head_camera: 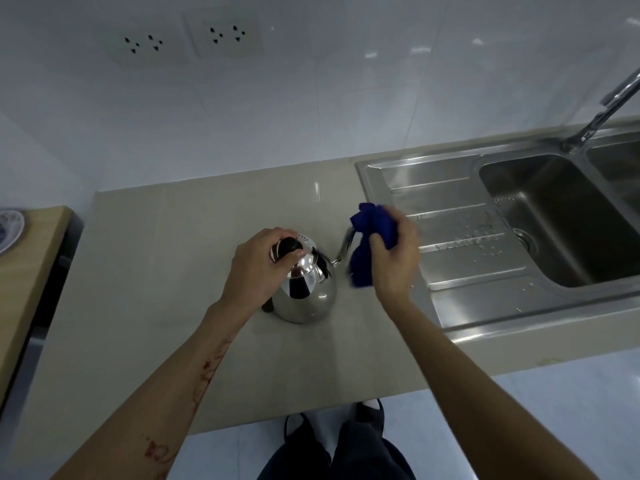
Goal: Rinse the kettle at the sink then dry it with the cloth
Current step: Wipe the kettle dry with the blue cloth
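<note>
At centre frame the shiny steel kettle (306,292) stands on the beige counter (173,271), left hand (258,268) gripping its black lid knob, right hand (394,258) bunching a blue cloth (370,244) against the spout, with the wet sink (554,216) and faucet (602,112) at right.

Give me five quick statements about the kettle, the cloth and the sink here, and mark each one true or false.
1. The kettle stands on the countertop, not in the sink. True.
2. The right hand holds a red cloth. False: the cloth is blue.
3. The left hand rests on the kettle's black lid knob. True.
4. Water is running from the faucet. False: no stream shows, only droplets on the drainboard.
5. The cloth is bunched at the kettle's spout. True.
</note>
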Tool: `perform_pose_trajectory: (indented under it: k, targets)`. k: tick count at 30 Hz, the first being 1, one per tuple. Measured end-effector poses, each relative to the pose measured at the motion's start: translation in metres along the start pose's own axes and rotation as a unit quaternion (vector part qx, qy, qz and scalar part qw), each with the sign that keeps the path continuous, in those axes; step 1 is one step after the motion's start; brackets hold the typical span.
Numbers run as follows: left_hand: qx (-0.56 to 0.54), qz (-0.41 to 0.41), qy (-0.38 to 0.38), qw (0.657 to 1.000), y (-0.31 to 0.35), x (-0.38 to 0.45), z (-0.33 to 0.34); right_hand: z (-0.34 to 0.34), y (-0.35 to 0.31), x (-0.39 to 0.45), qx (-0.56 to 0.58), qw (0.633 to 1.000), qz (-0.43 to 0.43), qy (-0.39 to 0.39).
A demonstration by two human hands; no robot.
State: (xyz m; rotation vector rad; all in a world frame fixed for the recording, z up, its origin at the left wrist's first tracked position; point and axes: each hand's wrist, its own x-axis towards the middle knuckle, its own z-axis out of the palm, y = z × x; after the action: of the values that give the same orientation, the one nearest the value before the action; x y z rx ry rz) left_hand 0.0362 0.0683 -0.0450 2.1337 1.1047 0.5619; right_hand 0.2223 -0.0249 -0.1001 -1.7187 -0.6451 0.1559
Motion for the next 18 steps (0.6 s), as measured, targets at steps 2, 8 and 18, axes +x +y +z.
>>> perform_pose_trajectory:
  k: [2,8,18]
  targets:
    - [0.002,0.004,-0.004,1.0,-0.001,0.0,0.0,0.016,-0.004,-0.026,0.159,0.961,0.223,-0.025]
    - [0.014,0.013,-0.019,1.0,0.0,0.002,-0.001,0.034,0.007,-0.043,0.044,0.902,0.363,-0.228]
    - [0.011,0.006,-0.02,1.0,0.002,0.0,-0.002,0.066,0.024,-0.069,0.057,0.915,0.388,-0.093]
